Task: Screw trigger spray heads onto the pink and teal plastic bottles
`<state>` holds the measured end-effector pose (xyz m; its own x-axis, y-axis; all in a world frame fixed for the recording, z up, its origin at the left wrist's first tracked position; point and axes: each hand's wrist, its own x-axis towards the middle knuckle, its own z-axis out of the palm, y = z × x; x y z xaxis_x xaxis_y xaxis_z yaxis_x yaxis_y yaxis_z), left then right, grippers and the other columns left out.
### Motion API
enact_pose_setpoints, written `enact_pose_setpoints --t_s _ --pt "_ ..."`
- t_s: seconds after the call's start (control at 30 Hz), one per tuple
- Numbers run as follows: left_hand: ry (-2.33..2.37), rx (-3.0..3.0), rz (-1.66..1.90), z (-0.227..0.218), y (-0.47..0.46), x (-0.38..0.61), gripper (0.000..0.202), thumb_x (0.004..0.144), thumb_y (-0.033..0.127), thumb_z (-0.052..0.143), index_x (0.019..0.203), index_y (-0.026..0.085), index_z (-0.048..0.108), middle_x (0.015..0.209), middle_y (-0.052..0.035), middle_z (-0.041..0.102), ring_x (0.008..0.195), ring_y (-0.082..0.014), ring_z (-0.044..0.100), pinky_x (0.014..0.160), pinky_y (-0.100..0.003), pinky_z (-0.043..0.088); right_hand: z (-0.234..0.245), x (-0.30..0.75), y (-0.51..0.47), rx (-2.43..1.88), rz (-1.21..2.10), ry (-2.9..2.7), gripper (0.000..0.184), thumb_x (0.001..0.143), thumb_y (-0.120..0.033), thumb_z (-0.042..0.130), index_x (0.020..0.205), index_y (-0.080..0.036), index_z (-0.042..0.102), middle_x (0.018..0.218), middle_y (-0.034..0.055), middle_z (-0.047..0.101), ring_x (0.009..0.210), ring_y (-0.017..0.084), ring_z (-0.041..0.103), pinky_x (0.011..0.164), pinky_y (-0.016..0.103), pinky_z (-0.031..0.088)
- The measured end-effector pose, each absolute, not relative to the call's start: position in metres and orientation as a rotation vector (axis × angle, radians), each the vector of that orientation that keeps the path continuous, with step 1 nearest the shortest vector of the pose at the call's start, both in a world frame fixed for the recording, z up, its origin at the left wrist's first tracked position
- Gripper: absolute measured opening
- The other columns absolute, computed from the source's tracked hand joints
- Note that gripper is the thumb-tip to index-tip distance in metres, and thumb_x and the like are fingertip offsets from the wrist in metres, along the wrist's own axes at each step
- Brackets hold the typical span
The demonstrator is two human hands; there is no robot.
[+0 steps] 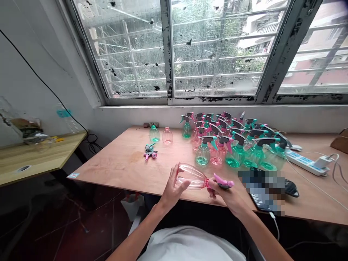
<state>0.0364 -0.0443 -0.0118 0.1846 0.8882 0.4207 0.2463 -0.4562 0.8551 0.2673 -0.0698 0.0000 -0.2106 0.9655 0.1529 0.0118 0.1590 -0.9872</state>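
A clear pink spray bottle (192,176) lies on its side in the air over the table's front edge, base to the left. My left hand (175,183) is closed round its base end. At the neck, my right hand (218,189) grips the pink and black trigger spray head (224,182), which sits at the bottle's mouth; whether it is threaded on is hidden by the fingers. Farther left lies a small heap of loose green and pink spray heads (150,151). Behind it stand a green bottle (154,135) and a pink bottle (167,136), both without heads.
Several green and pink bottles with spray heads (237,154) stand crowded at the back right of the wooden table (114,159). A phone (261,195) with a cable lies right of my hands, near a white power strip (307,162). A window is behind.
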Motion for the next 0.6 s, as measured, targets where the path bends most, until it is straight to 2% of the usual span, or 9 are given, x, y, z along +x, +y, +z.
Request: enact_pose_setpoints --t_s 0.1,0.17,0.27,0.33,0.4,0.43,0.47,0.53,0.6 --pt "1.098 2.015 1.279 -0.009 -0.046 0.039 0.085 0.081 0.052 0.073 0.152 0.028 0.033 0.155 -0.0142 0.037 0.144 -0.0335 0.035 0.117 -0.050 0.030 0.004 0.277 -0.070 -1.071 1.136 -1.468 0.037 0.091 -0.048 0.064 0.066 -0.022 0.057 0.056 -0.0046 0.050 0.051 0.013 0.041 0.051 0.029 0.033" --pt "1.107 2.138 1.243 -0.006 -0.046 0.041 0.086 0.070 0.051 0.083 0.145 0.028 0.047 0.156 -0.0131 0.039 0.146 -0.0363 0.031 0.120 -0.052 0.022 0.006 0.280 -0.072 -1.112 1.057 -1.486 0.031 0.087 -0.046 0.071 0.069 -0.022 0.061 0.055 -0.0053 0.051 0.049 0.013 0.041 0.048 0.028 0.031" --pt "1.165 2.240 1.207 -0.006 -0.042 0.046 0.072 0.072 0.048 0.082 0.137 0.028 0.056 0.153 -0.0128 0.046 0.143 -0.0365 0.037 0.119 -0.053 0.022 0.007 0.280 -0.076 -1.089 0.994 -1.537 0.026 0.082 -0.045 0.077 0.089 -0.023 0.066 0.066 -0.0022 0.061 0.055 0.016 0.054 0.050 0.027 0.040" --pt "1.244 2.247 1.210 -0.010 -0.034 0.049 0.072 0.075 0.048 0.080 0.138 0.026 0.053 0.150 -0.0133 0.049 0.142 -0.0358 0.038 0.118 -0.055 0.024 0.005 0.278 -0.077 -1.002 1.017 -1.565 0.040 0.083 -0.046 0.075 0.113 -0.024 0.061 0.082 0.0021 0.069 0.066 0.020 0.063 0.060 0.031 0.051" --pt "1.341 2.212 1.213 -0.016 -0.017 0.050 0.076 0.076 0.048 0.079 0.140 0.023 0.049 0.147 -0.0144 0.051 0.139 -0.0351 0.041 0.116 -0.056 0.030 0.000 0.276 -0.076 -0.934 1.025 -1.570 0.051 0.092 -0.052 0.063 0.132 -0.025 0.049 0.100 0.0069 0.073 0.077 0.022 0.067 0.073 0.037 0.055" --pt "1.397 2.179 1.211 -0.019 -0.005 0.049 0.074 0.078 0.047 0.078 0.140 0.021 0.048 0.145 -0.0152 0.051 0.136 -0.0349 0.045 0.113 -0.056 0.034 -0.003 0.276 -0.073 -0.939 1.011 -1.580 0.051 0.097 -0.055 0.050 0.138 -0.025 0.044 0.107 0.0091 0.073 0.080 0.023 0.069 0.077 0.039 0.056" --pt "1.453 2.140 1.201 -0.021 0.009 0.048 0.063 0.084 0.043 0.074 0.137 0.019 0.050 0.142 -0.0148 0.054 0.131 -0.0339 0.050 0.108 -0.056 0.040 -0.008 0.276 -0.071 -0.969 0.995 -1.594 0.050 0.102 -0.055 0.035 0.141 -0.024 0.042 0.112 0.0109 0.073 0.084 0.023 0.070 0.079 0.040 0.057" --pt "1.549 2.056 1.149 -0.023 0.040 0.044 0.037 0.095 0.032 0.062 0.128 0.017 0.057 0.132 -0.0108 0.061 0.113 -0.0276 0.063 0.094 -0.050 0.053 -0.016 0.276 -0.065 -1.069 0.985 -1.661 0.057 0.105 -0.052 0.013 0.138 -0.020 0.047 0.113 0.0132 0.075 0.089 0.024 0.073 0.082 0.042 0.058" --pt "1.634 1.980 1.089 -0.019 0.074 0.040 0.033 0.095 0.031 0.062 0.125 0.017 0.059 0.125 -0.0099 0.064 0.104 -0.0247 0.066 0.087 -0.045 0.057 -0.025 0.278 -0.058 -1.141 0.960 -1.732 0.062 0.106 -0.051 0.012 0.128 -0.017 0.059 0.107 0.0138 0.077 0.093 0.025 0.075 0.088 0.044 0.058"
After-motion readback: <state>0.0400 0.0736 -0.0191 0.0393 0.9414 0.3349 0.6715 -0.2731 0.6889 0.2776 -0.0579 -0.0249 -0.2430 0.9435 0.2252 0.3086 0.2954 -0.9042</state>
